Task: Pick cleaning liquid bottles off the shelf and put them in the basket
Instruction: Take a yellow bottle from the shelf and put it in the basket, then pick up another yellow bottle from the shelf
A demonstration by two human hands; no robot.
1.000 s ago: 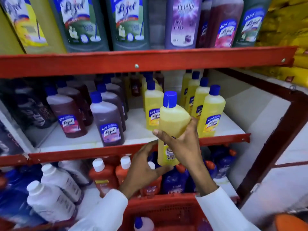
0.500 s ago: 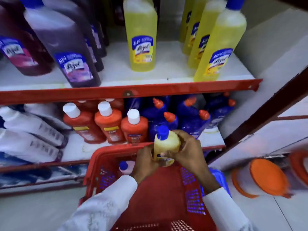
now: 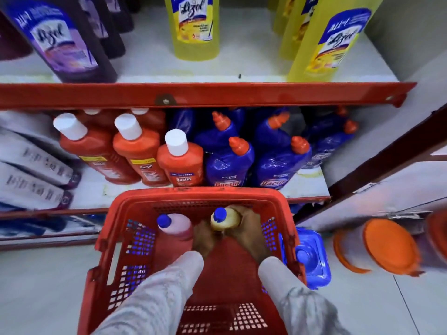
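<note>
At the bottom of the frame two pale sleeves reach forward into the red basket, which fills the lower centre. Just past the cuffs, the left hand and the right hand are both wrapped round a yellow bottle with a blue cap, held upright deep inside the basket near its far wall. The right hand cups the bottle's far and right side; the left grips lower on its near left side. Whether the base has reached the basket floor cannot be told, since the hands hide it.

Just left of it, in the same basket, stands a pink bottle, also blue-capped and upright.

The step in hand looks like setting the yellow bottle down. To do it well, it should go straight down beside the pink one without knocking it, stay upright until the base rests, and only then should the fingers let go, lifting clear of the cap.

Beyond the basket rim, in the middle of the frame, the lower shelf carries orange bottles with white caps and blue bottles with orange nozzles. Higher still, behind the red shelf edge, the upper shelf holds more yellow bottles at top centre and right, and a purple bottle at upper left.
</note>
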